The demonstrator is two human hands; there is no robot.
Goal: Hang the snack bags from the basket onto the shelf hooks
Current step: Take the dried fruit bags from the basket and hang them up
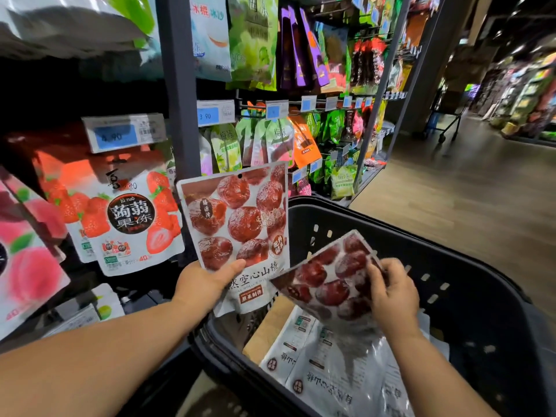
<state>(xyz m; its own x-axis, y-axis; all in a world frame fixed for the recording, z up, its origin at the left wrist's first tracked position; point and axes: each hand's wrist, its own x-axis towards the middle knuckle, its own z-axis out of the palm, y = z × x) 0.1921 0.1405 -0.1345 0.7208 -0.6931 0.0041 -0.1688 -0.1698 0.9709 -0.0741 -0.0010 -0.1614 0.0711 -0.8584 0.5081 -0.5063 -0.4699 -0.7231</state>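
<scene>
**Two hawthorn bags in hand at the basket, hook step not yet done**

Snack shelving (180, 85) stood left of and beyond the black plastic basket (451, 251), with hanging pouches and price tags. Strawberry konjac jelly bags (132, 218) hung left of the basket, just above its rim level.

Inside the basket lay more hawthorn bags (331, 377), back side up and overlapping, plus a brown cardboard piece (267, 329) at the basket's left inner side.

First hawthorn snack bag (237, 218) was upright over the basket's left rim, front facing the camera. Second hawthorn bag (328, 281) was tilted, above the basket interior and lifted clear of the pile.

Left hand (207, 281) gripped the first bag low on its left edge, thumb across the front. Right hand (394, 293) was curled over the second bag's right edge, fingers pinching it.

Hang hole (239, 176) showed at the top centre of the first bag, unobstructed. The second bag's hole was not visible.

Handling, as a judgement: light, glossy film pouches with lumpy contents, so floppy and a bit slippery; they bend when held at one corner. Probably best held near the top seal beside the hole, so the hole stays flat and steerable onto a hook. The low grip seen here leaves the top free to sag. Little breakage risk; the film at the hole could tear if forced.
</scene>
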